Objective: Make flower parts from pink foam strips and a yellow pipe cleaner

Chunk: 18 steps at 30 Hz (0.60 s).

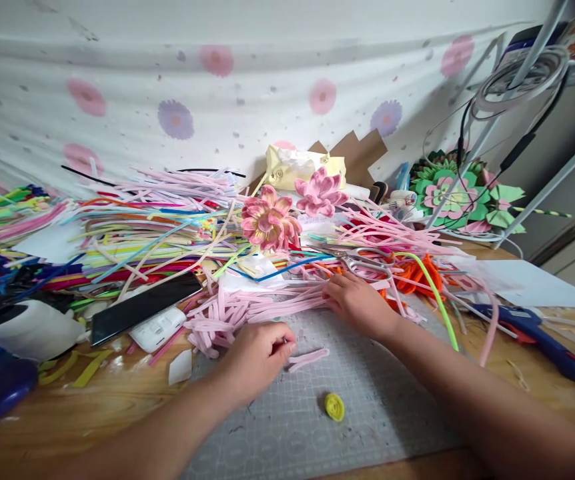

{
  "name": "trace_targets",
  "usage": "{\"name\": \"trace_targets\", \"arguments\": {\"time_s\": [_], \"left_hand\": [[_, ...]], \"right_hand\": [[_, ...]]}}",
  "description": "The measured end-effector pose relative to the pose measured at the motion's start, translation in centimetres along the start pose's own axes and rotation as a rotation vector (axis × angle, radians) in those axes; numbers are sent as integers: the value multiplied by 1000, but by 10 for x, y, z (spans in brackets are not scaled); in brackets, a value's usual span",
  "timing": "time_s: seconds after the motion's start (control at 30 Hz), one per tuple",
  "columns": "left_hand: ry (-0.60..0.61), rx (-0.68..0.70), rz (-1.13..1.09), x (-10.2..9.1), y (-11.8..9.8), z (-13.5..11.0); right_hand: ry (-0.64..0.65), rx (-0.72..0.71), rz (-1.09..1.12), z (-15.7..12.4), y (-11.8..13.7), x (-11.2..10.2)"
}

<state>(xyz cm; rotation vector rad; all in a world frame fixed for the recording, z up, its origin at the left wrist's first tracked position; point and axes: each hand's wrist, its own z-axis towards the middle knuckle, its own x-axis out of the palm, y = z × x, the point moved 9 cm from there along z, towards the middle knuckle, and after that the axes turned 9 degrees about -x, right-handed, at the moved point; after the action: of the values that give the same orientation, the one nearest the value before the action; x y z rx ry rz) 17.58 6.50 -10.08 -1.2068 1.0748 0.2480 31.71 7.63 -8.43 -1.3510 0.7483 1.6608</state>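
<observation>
My left hand [262,352] is closed in a pinch above the cutting mat [277,433]; whatever its fingertips hold, if anything, is hidden. Just beside those fingertips a short folded pink pipe cleaner [312,359] lies on the mat. My right hand [360,305] reaches to the back of the mat, its fingers curled over the ends of a bundle of long pink pipe cleaners [287,305]. Bent pink pieces [212,323] are heaped left of that bundle. A small coiled yellow disc [334,407] rests on the mat nearer to me.
Scissors [367,261] lie behind my right hand, near orange pipe cleaners [420,275]. A blue glue gun [532,327] is at right. A black phone [145,308] and white case [157,329] lie left. Two pink flowers [271,220] stand behind, among piles of coloured pipe cleaners [142,233].
</observation>
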Motion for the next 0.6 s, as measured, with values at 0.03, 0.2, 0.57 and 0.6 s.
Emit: {"name": "trace_targets", "arguments": {"time_s": [0.03,0.2,0.57,0.6], "left_hand": [[-10,19,7,0,-1,0],[-142,129,36,-4,-6,1],[-163,-48,-388,-11,6,17],[-137,-52,-413,-9,1,19]], "right_hand": [[2,-5,5,0,0,0],[-31,30,49,0,-6,-4],[-201,126,317,-15,-23,-32],[-229,127,341,-15,-24,-34]]}}
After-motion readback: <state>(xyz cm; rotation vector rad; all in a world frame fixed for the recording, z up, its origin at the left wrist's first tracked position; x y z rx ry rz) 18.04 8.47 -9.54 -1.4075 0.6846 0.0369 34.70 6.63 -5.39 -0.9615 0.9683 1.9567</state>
